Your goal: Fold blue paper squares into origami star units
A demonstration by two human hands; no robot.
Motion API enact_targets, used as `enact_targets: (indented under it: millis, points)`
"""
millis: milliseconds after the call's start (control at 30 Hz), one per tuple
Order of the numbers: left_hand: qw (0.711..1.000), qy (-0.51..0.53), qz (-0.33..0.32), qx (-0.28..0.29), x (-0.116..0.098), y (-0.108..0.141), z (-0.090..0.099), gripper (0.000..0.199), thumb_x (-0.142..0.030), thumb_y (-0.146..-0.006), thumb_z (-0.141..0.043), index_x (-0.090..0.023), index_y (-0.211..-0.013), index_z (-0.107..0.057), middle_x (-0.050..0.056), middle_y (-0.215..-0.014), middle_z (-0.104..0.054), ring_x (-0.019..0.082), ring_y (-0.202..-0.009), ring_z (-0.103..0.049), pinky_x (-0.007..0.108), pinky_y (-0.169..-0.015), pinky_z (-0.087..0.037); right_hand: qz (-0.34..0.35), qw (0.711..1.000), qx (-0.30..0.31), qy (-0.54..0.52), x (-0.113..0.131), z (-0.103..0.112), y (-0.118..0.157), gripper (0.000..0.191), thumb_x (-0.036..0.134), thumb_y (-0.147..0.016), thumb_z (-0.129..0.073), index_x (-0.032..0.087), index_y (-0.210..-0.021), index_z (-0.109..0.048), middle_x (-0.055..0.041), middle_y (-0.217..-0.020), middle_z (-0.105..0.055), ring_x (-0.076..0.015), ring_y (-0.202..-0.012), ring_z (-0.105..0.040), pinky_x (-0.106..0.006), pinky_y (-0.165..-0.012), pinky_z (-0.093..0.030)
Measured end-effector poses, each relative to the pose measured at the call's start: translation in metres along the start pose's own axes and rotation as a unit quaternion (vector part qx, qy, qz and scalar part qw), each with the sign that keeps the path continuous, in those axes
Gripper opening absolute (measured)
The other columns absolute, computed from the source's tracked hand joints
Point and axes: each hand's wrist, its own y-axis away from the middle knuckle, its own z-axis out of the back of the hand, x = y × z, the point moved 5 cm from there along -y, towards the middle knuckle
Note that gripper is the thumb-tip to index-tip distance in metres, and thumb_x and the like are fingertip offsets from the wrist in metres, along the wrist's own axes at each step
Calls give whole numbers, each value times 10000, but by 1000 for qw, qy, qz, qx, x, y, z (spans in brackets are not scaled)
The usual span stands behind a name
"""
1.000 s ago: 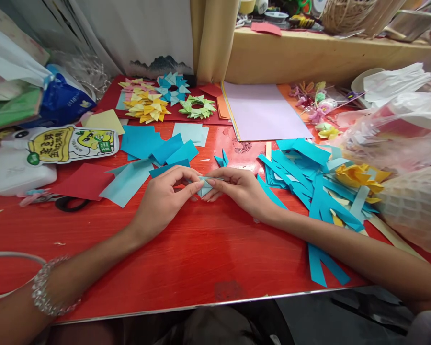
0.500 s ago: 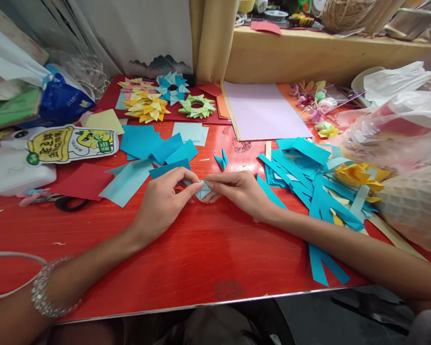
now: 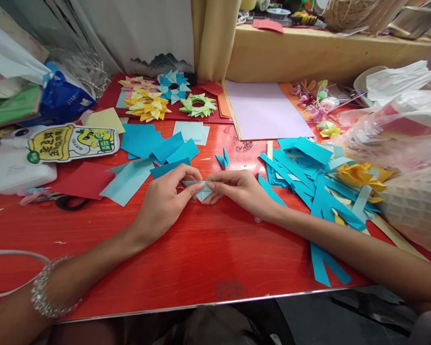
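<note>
Between my two hands is a small pale blue folded paper (image 3: 203, 192), its point facing me and its edges pinched from both sides. My left hand (image 3: 170, 194) grips its left part between thumb and fingers; my right hand (image 3: 242, 191) pinches the right part. Both hands hide much of the paper. Just beyond them a small folded blue paper piece (image 3: 223, 158) rests on the red table (image 3: 187, 268). To the left of my left hand lie blue paper sheets (image 3: 143, 140) and a pale blue sheet (image 3: 127, 184).
Blue paper strips (image 3: 321, 196) are heaped on the right, beside a yellow crumpled paper (image 3: 362, 177). Folded paper rings (image 3: 198, 105) sit at the back, near a lilac paper stack (image 3: 266, 110). Scissors (image 3: 72, 203) lie partly under red paper (image 3: 84, 179) at the left.
The folded paper has tilted so that more of its triangular face shows between my fingers. Both hands keep their pinch in nearly the same place.
</note>
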Motion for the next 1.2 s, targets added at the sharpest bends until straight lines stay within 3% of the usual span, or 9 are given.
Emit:
enact_targets:
  millis: [233,433,633,800,900,1100,1200]
  points:
    - [1000,21,22,-2,0,0,1,131,-345,-826,-586,-215,-827,-602,-15,-811,-634,112,-687,-575,217,-623,-451,-19,1000,19,4,2,-4,-1,202,300,-796,-640,117,-875,-605,-37,-766,-686,-131,-692,-688,-245,-662,-561]
    - [992,104,69,32,4,-3,-3,164,-364,-808,-606,-202,-824,-595,-21,-740,-614,102,-604,-568,211,-584,-464,-28,999,26,-9,0,-3,-2,258,364,-790,-637,120,-847,-577,-26,-696,-671,-144,-647,-688,-263,-625,-556]
    - [989,117,65,62,6,-5,-4,191,-388,-815,-589,-201,-849,-603,-11,-792,-621,107,-639,-585,218,-615,-489,-29,999,19,-11,-1,-1,-3,235,354,-804,-624,126,-835,-573,-17,-663,-661,-132,-615,-681,-243,-597,-548]
    - [990,127,64,20,7,-5,-1,164,-361,-794,-621,-203,-833,-603,-4,-815,-638,113,-652,-595,225,-627,-501,-19,1000,14,-12,-1,-1,-4,254,375,-789,-635,134,-842,-576,-22,-705,-669,-128,-627,-677,-238,-599,-544]
    - [991,110,69,-17,7,-5,2,173,-356,-788,-625,-207,-875,-622,13,-908,-660,142,-775,-613,234,-681,-502,-17,1000,5,-6,-2,-1,-3,284,414,-797,-615,138,-851,-575,-23,-698,-670,-132,-643,-676,-240,-606,-540]
    - [999,14,36,24,1,-4,1,154,-367,-801,-605,-216,-786,-632,-11,-787,-646,135,-731,-576,237,-656,-452,37,997,-57,26,3,6,0,233,392,-848,-562,171,-792,-513,44,-569,-559,-74,-496,-545,-219,-540,-452]
    - [996,71,56,10,3,-4,1,133,-340,-794,-615,-208,-781,-601,-23,-732,-603,110,-633,-543,224,-569,-445,55,995,-53,66,6,5,0,218,392,-834,-578,178,-864,-542,38,-681,-535,-61,-524,-492,-213,-517,-410]
